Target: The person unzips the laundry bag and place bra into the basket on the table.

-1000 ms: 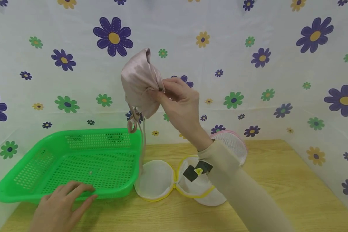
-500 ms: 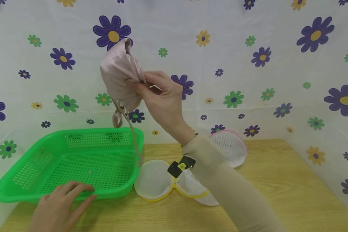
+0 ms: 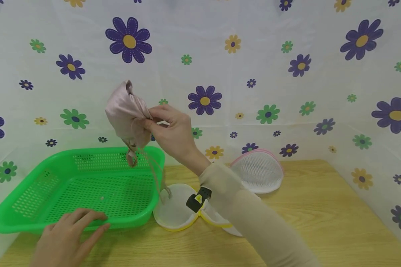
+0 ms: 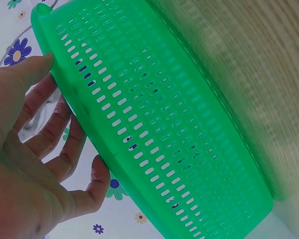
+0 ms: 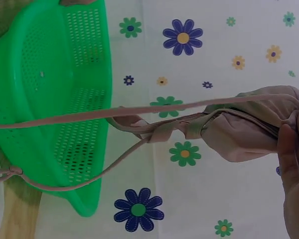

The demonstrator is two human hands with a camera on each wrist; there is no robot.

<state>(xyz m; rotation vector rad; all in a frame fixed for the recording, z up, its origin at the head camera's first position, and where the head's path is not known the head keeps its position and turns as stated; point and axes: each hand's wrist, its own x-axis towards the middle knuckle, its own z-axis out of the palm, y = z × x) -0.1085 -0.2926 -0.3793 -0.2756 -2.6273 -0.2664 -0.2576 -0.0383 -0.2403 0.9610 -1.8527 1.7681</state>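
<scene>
Cloth lowered, right grip pinching it, left grip loose over basket, mesh bag in head view alone

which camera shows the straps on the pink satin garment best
The right wrist view: the straps cross it large and close, with a knot showing. The head view shows them smaller, dangling below the garment and partly in front of the green basket. The left wrist view shows none of them.

dusky pink satin garment, bunched, pinched aloft in right hand, thin straps visibly dangling. green perforated basket upright on wooden table, left hand at near rim.
</scene>
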